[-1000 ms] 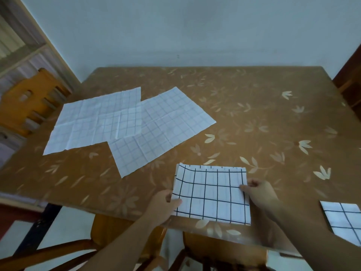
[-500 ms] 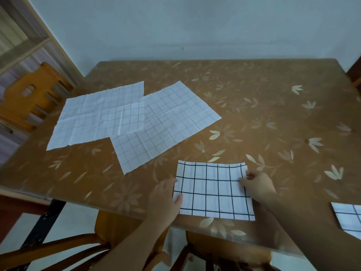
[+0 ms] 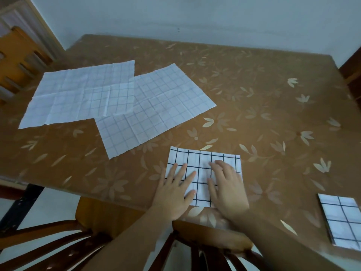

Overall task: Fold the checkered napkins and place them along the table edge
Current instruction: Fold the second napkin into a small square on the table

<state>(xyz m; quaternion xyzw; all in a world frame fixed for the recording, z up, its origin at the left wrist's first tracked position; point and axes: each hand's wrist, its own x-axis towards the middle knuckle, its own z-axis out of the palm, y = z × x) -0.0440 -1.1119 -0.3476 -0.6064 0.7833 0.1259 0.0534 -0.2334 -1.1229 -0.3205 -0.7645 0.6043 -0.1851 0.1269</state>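
Observation:
A folded checkered napkin (image 3: 201, 159), white with bold black lines, lies near the table's front edge. My left hand (image 3: 174, 192) rests flat on its left half, fingers spread. My right hand (image 3: 226, 186) lies flat on its right half, palm down. Two unfolded napkins with faint grid lines lie further back on the left: one (image 3: 78, 94) at the far left, the other (image 3: 156, 108) overlapping it at an angle. A second folded napkin (image 3: 341, 220) sits at the front right edge, partly cut off by the frame.
The brown table (image 3: 254, 94) has a glossy cover with a pale flower print and meets a wall at the back. Wooden chairs (image 3: 58, 237) stand under the front edge, another chair (image 3: 17, 55) at the far left.
Both hands left the napkin's side edges and now lie flat on top of it, pressing it down. The camera view has shifted slightly.

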